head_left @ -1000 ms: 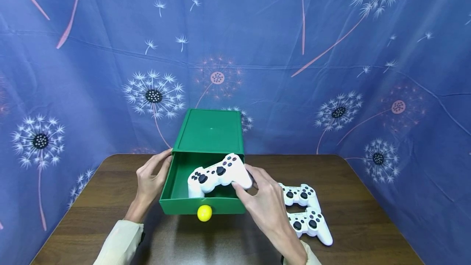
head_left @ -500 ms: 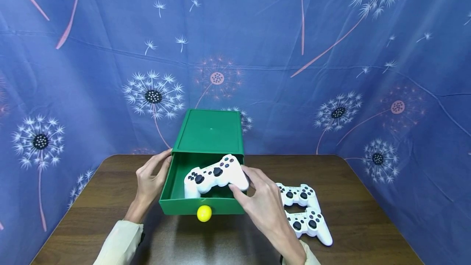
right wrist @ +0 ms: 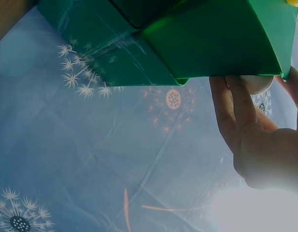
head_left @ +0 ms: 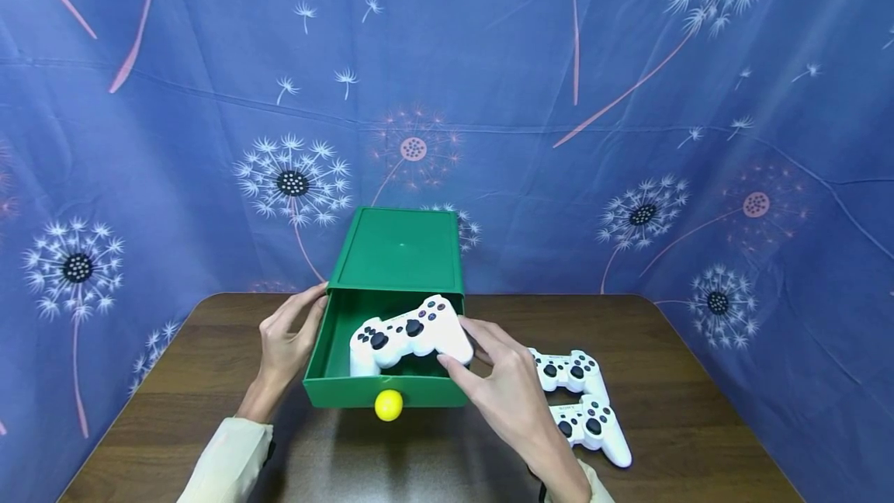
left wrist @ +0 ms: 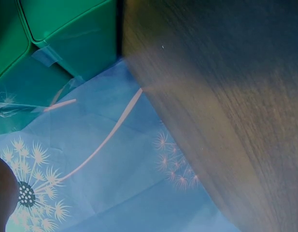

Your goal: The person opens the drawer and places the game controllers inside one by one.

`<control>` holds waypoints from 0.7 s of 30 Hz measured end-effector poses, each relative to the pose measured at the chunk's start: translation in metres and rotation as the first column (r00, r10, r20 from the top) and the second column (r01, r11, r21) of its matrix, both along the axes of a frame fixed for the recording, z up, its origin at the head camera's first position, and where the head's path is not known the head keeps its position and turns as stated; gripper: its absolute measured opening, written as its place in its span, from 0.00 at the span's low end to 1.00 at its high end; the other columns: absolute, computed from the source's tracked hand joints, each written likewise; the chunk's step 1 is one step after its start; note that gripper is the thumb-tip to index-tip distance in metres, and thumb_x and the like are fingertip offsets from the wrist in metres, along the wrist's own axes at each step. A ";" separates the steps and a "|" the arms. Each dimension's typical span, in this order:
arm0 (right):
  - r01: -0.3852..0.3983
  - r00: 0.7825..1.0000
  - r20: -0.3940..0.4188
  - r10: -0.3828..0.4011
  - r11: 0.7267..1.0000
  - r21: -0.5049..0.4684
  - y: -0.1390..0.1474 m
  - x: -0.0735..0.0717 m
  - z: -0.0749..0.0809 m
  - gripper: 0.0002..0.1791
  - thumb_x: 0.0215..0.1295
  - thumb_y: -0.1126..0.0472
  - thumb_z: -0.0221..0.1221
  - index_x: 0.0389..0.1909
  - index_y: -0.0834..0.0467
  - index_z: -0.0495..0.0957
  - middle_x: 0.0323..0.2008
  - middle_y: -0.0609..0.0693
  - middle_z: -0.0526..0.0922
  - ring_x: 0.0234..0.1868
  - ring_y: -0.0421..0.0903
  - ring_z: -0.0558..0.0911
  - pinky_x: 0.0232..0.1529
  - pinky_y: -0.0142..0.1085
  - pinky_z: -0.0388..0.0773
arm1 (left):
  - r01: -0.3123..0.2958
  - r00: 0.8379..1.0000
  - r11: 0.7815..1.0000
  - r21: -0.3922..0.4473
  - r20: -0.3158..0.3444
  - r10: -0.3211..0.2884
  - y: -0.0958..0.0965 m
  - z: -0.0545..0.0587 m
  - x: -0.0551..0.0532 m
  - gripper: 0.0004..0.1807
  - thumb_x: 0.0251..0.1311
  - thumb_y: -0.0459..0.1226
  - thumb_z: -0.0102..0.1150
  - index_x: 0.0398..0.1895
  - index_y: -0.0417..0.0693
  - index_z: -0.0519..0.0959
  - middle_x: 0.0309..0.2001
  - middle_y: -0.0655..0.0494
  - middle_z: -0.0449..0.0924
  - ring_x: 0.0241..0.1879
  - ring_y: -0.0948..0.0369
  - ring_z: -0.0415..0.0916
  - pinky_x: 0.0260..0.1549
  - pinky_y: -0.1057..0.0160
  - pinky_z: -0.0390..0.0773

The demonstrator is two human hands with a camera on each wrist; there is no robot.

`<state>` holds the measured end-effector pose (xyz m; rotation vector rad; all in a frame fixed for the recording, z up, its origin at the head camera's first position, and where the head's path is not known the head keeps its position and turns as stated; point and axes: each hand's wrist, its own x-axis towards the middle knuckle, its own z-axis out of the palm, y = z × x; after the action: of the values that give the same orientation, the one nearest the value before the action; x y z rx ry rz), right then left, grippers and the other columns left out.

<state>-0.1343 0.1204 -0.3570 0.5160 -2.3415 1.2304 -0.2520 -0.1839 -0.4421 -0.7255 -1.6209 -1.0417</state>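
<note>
A white game controller [head_left: 412, 334] lies tilted in the pulled-out drawer [head_left: 384, 392] of a green box [head_left: 401, 247], its right side raised over the drawer's right wall. My right hand [head_left: 510, 386] pinches the controller's right end between thumb and fingers. In the right wrist view, that hand [right wrist: 257, 130] is beside the drawer wall, with a bit of the white controller [right wrist: 257, 83] showing behind the fingers. My left hand [head_left: 289, 336] touches the left side of the box near the drawer opening with fingers fairly straight. The left wrist view shows only a dark edge of it.
Two more white controllers [head_left: 590, 418] lie on the wooden table [head_left: 670, 379] right of my right hand, partly behind it. A yellow ball knob [head_left: 388, 405] sticks out from the drawer front. A blue dandelion-print cloth [head_left: 503, 177] hangs behind the table.
The controller has shifted slightly left and a little lower into the drawer. My right hand moved left with it, then its wrist shifted slightly right. My left hand stays put.
</note>
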 end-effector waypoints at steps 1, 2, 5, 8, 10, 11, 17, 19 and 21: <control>-0.001 1.000 0.002 0.001 1.000 -0.005 0.000 0.000 0.000 0.28 0.56 0.69 0.76 0.59 0.62 0.83 0.51 0.51 0.85 0.48 0.46 0.87 0.47 0.34 0.86 | 0.001 1.000 1.000 -0.001 0.000 -0.001 0.000 0.000 0.000 0.13 0.61 0.21 0.66 0.49 0.27 0.85 0.45 0.34 0.86 0.53 0.70 0.81 0.52 0.73 0.79; -0.003 1.000 0.004 0.003 1.000 -0.007 0.000 0.000 0.000 0.28 0.56 0.69 0.76 0.59 0.62 0.83 0.52 0.51 0.85 0.48 0.46 0.87 0.47 0.34 0.85 | -0.001 1.000 1.000 -0.002 -0.004 0.001 0.000 0.000 0.000 0.12 0.62 0.21 0.66 0.49 0.27 0.85 0.45 0.34 0.86 0.53 0.70 0.81 0.52 0.74 0.79; -0.008 1.000 0.009 0.008 1.000 -0.014 0.001 0.001 -0.001 0.28 0.57 0.68 0.76 0.60 0.62 0.82 0.52 0.51 0.84 0.49 0.46 0.87 0.48 0.33 0.85 | 0.003 1.000 1.000 -0.001 -0.011 -0.003 0.000 0.000 -0.001 0.12 0.65 0.24 0.65 0.49 0.28 0.85 0.45 0.34 0.86 0.53 0.70 0.81 0.52 0.74 0.79; -0.011 1.000 0.010 0.011 1.000 -0.016 0.001 0.001 -0.002 0.28 0.58 0.68 0.75 0.60 0.62 0.82 0.53 0.51 0.84 0.50 0.47 0.86 0.48 0.32 0.84 | 0.010 1.000 1.000 -0.002 -0.013 -0.010 0.001 0.000 -0.002 0.11 0.67 0.26 0.65 0.50 0.28 0.85 0.46 0.34 0.86 0.53 0.69 0.81 0.52 0.74 0.79; -0.016 1.000 0.009 0.016 1.000 -0.017 0.002 0.002 -0.003 0.28 0.58 0.68 0.75 0.61 0.62 0.82 0.54 0.51 0.84 0.51 0.47 0.86 0.48 0.32 0.84 | 0.012 1.000 1.000 -0.003 -0.013 -0.012 0.001 0.000 -0.002 0.12 0.66 0.25 0.65 0.50 0.28 0.84 0.46 0.34 0.86 0.53 0.69 0.81 0.52 0.74 0.79; -0.019 1.000 0.009 0.019 1.000 -0.016 0.002 0.002 -0.003 0.28 0.58 0.69 0.75 0.61 0.62 0.82 0.54 0.51 0.84 0.51 0.47 0.86 0.49 0.33 0.84 | 0.012 1.000 1.000 -0.003 -0.013 -0.012 0.001 0.000 -0.002 0.12 0.65 0.24 0.65 0.50 0.28 0.84 0.46 0.34 0.86 0.53 0.69 0.81 0.52 0.74 0.79; -0.040 0.999 -0.030 0.040 0.999 -0.001 0.004 0.001 -0.007 0.26 0.58 0.69 0.75 0.59 0.63 0.83 0.56 0.53 0.84 0.52 0.47 0.86 0.50 0.34 0.84 | -0.004 1.000 1.000 -0.002 -0.009 0.004 0.001 -0.001 -0.001 0.17 0.56 0.16 0.66 0.50 0.28 0.85 0.45 0.34 0.86 0.53 0.70 0.80 0.52 0.74 0.78; -0.045 0.998 -0.050 0.045 0.999 0.000 0.004 0.001 -0.008 0.24 0.59 0.69 0.74 0.58 0.65 0.84 0.56 0.54 0.84 0.53 0.48 0.86 0.50 0.33 0.84 | -0.006 1.000 1.000 -0.003 -0.005 0.006 0.001 -0.002 -0.001 0.17 0.55 0.16 0.66 0.50 0.27 0.85 0.45 0.34 0.86 0.53 0.71 0.80 0.52 0.74 0.78; -0.053 0.997 -0.064 0.053 0.999 -0.004 0.004 0.000 -0.009 0.23 0.59 0.69 0.74 0.57 0.65 0.84 0.56 0.55 0.84 0.53 0.49 0.86 0.51 0.33 0.83 | -0.008 1.000 1.000 -0.003 -0.003 0.008 0.001 -0.002 -0.001 0.16 0.56 0.17 0.66 0.50 0.27 0.84 0.46 0.34 0.86 0.53 0.71 0.80 0.53 0.74 0.78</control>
<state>-0.1339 0.1244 -0.3662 0.6104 -2.2839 1.2253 -0.2527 -0.1834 -0.4439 -0.7216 -1.6219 -1.0324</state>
